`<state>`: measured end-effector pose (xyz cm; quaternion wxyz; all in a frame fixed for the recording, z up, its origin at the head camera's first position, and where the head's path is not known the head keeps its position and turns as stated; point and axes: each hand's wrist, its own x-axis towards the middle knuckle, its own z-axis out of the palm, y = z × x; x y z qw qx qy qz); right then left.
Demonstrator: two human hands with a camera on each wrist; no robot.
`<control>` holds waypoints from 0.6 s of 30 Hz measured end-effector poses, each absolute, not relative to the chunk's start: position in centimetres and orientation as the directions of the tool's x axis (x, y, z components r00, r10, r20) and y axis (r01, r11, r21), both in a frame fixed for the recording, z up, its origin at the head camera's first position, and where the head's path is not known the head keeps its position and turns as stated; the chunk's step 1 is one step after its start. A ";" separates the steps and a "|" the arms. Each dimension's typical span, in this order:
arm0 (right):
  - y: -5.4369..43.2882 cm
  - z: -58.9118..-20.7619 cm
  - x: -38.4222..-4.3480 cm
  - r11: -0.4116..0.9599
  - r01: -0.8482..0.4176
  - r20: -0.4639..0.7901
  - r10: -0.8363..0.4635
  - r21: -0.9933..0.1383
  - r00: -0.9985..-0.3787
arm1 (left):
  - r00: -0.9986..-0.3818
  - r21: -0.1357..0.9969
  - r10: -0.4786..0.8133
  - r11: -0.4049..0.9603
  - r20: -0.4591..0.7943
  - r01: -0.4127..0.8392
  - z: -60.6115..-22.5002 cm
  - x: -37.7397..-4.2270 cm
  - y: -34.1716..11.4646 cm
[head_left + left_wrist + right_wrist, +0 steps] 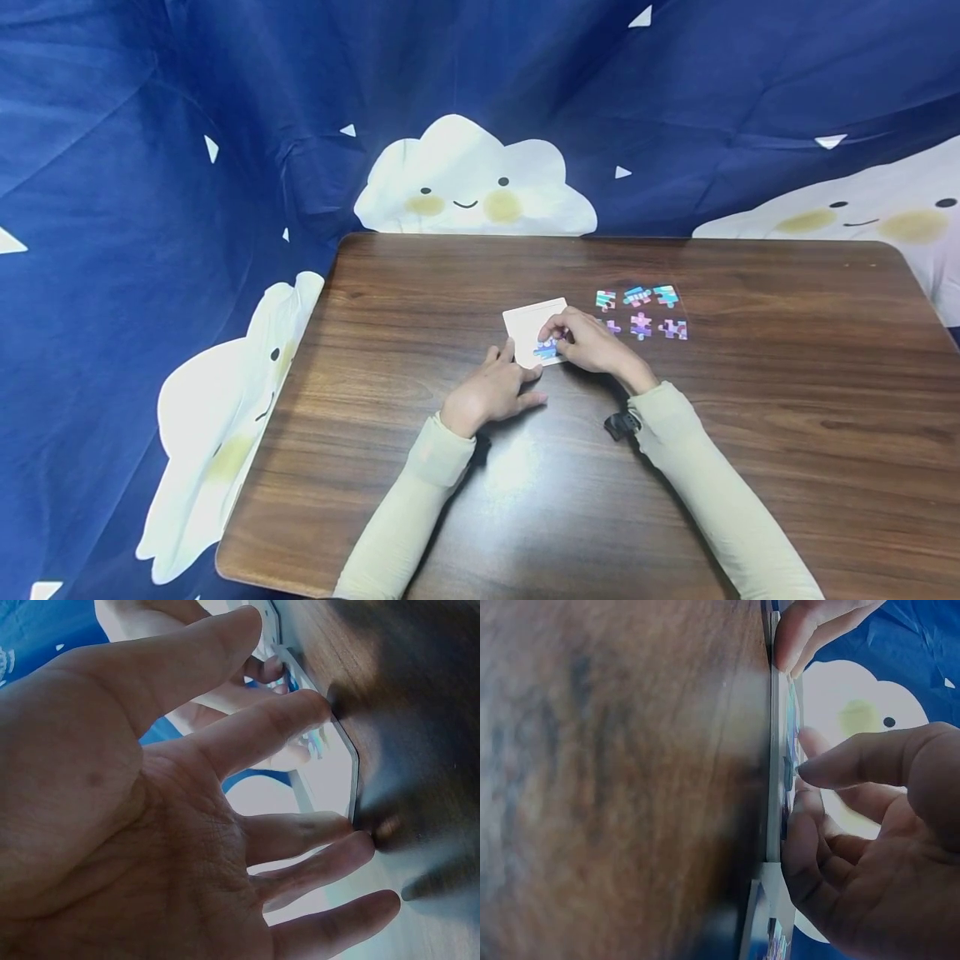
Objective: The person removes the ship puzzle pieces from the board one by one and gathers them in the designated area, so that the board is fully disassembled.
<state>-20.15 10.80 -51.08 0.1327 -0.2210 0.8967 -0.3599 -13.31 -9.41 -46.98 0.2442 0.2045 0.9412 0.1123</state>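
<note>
A small white puzzle board [522, 323] lies tilted on the table, with several blue and purple jigsaw pieces [545, 352] joined at its near right corner. My left hand [491, 394] rests at the board's near left corner with fingers spread; in the left wrist view, fingertips [315, 705] touch its edge. Over the board's right side, my right hand [592, 342] bends its fingers down onto the pieces. The right wrist view shows the thumb [832, 766] and fingers pinching a jigsaw piece [788, 774] at the board's surface; the fingers hide much of it.
Several loose pink, purple and blue jigsaw pieces [641, 326] lie in two rows right of the board, close to my right hand. The brown wooden table [787, 375] ends at a blue curtain [480, 75] with white clouds, behind and on the left.
</note>
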 end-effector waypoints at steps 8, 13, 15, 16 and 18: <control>10.9 -51.1 -20.2 0.627 -0.282 -0.076 -0.481 -0.726 -0.873 | -0.801 0.308 0.439 0.892 -0.407 0.332 -47.0 -13.4 -9.4; 11.0 -51.3 -20.2 0.605 -0.288 -0.069 -0.497 -0.742 -0.865 | -0.802 0.307 0.438 0.892 -0.406 0.332 -47.0 -13.4 -9.4; 11.2 -51.3 -20.2 0.598 -0.285 -0.068 -0.498 -0.749 -0.865 | -0.801 0.310 0.437 0.892 -0.410 0.329 -47.0 -13.4 -9.4; 11.2 -51.3 -20.2 0.594 -0.281 -0.068 -0.496 -0.754 -0.866 | -0.799 0.312 0.437 0.892 -0.412 0.327 -47.1 -13.4 -9.4; 11.4 -51.4 -20.1 0.590 -0.277 -0.064 -0.491 -0.758 -0.869 | -0.799 0.312 0.436 0.893 -0.415 0.325 -47.1 -13.4 -9.3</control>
